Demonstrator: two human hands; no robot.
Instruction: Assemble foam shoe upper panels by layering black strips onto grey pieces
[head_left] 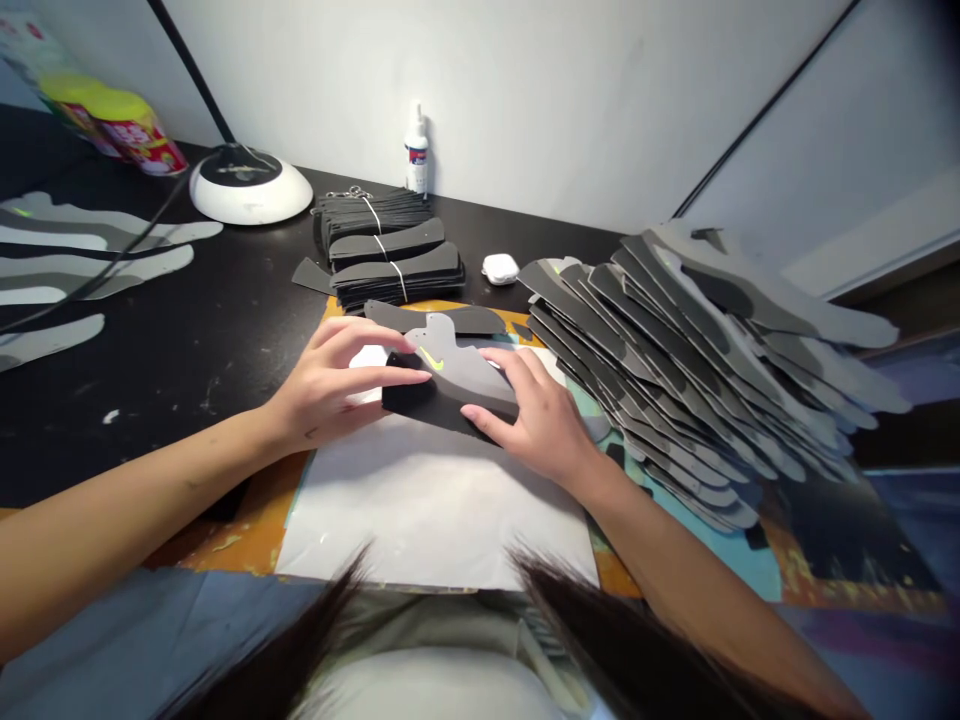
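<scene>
A grey shoe upper piece [457,372] with a small yellow-green swoosh and a black lower part is held above a white sheet [442,510]. My left hand [341,375] grips its left end, two fingertips lying on its face near the swoosh and a lower finger partly hidden at the black edge. On the right side my right hand [536,415] pinches the piece, thumb on the front and fingers at the upper edge. Just behind lies a dark grey curved piece [442,318].
Dark cut pieces in banded bundles [397,265] stand behind my hands. At right is a large fanned pile of grey shoe pieces [675,360]. A white lamp base [251,190], a white bottle [416,160], a small white case [500,269] and yellow-lidded red containers [131,125] stand farther back.
</scene>
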